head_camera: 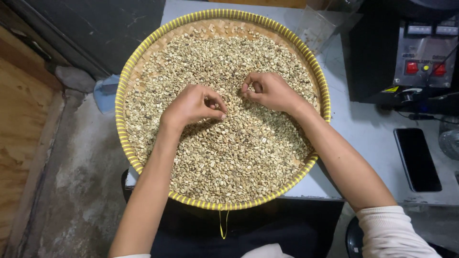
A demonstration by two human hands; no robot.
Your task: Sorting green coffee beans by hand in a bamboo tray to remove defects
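- While both hands rest low over the middle of the round woven tray [125,91], the pale beans [224,162] lie spread in one flat layer directly under the fingers, on every side of them.
- Left hand [191,105]: fingers curled in, thumb and forefinger tips pressed together at the right edge of the hand, just above the beans; whether a bean sits between them is too small to tell.
- Right hand [270,91]: fingers likewise curled, thumb meeting forefinger at its left edge, touching or nearly touching the layer; any bean pinched there is hidden.
- The two pinches face each other, near together, with a narrow strip of beans between them.
- Each bean is a small oval; their long axes point every way, with no common direction.
- Neither hand is clearly nearer that strip; the right sits slightly farther away.
- The tray rests on a grey table [373,138], overhanging its near edge; a dark phone [417,160] lies to the right.
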